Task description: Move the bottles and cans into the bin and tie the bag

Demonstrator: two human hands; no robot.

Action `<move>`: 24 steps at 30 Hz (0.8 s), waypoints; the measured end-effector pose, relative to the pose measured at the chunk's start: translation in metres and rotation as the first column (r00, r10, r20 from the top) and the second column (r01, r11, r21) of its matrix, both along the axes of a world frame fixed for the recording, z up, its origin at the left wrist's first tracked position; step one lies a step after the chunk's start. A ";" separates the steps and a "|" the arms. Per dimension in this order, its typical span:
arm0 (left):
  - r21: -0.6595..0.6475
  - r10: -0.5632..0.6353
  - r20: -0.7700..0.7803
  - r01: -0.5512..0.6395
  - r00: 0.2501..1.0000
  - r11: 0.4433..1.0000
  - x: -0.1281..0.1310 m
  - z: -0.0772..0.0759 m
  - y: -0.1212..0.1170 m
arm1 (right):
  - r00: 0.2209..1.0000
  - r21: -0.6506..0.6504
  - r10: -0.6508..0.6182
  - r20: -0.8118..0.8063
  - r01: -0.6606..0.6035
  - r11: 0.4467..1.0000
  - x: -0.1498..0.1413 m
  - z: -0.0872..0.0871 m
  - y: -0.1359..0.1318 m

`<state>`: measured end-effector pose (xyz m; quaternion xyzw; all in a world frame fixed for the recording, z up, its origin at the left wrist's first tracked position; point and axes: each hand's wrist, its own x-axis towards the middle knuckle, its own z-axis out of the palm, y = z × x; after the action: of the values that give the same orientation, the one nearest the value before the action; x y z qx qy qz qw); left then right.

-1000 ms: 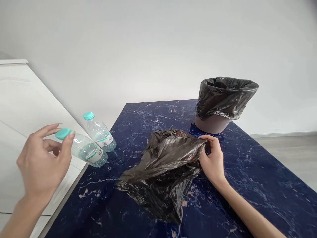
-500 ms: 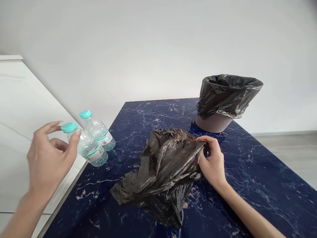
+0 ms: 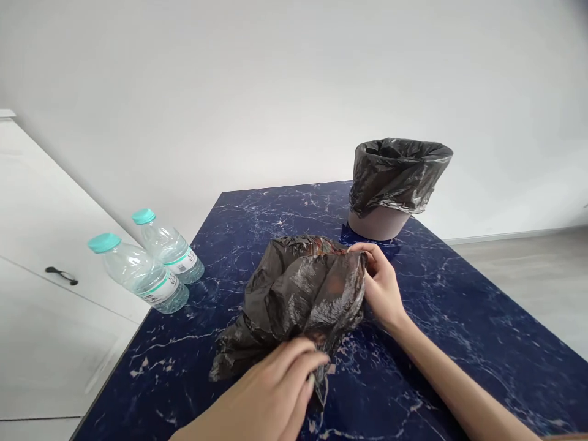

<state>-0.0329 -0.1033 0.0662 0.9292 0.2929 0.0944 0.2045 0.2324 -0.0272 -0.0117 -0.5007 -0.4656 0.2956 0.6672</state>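
Observation:
A crumpled black plastic bag (image 3: pixel 298 294) lies in the middle of a dark blue marbled table (image 3: pixel 459 324). My right hand (image 3: pixel 379 285) pinches the bag's upper right edge, fingers closed on the plastic. Low in the view, my left hand (image 3: pixel 271 395) presses its fingertips together on the bag's near edge. Two clear water bottles with teal caps stand at the table's left edge: the nearer bottle (image 3: pixel 138 275) and the farther bottle (image 3: pixel 168 247). Neither hand touches them.
A small bin lined with a black bag (image 3: pixel 395 184) stands at the table's far right side. A white cabinet with a dark handle (image 3: pixel 62 275) runs along the left. A white wall is behind, grey floor to the right.
My left hand left the nearer bottle's cap and came across to the bag's near edge. The bag has been bunched up more. My right hand kept its hold.

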 end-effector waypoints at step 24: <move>0.240 0.334 0.156 -0.364 0.930 0.900 0.044 -0.028 0.061 | 0.644 0.028 0.429 -0.634 -0.535 0.844 0.000 0.024 -0.004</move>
<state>0.0108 -0.0421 0.0385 0.8739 0.4275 0.2193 0.0742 0.2327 -0.0313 0.0126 -0.2854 -0.3119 0.6464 0.6351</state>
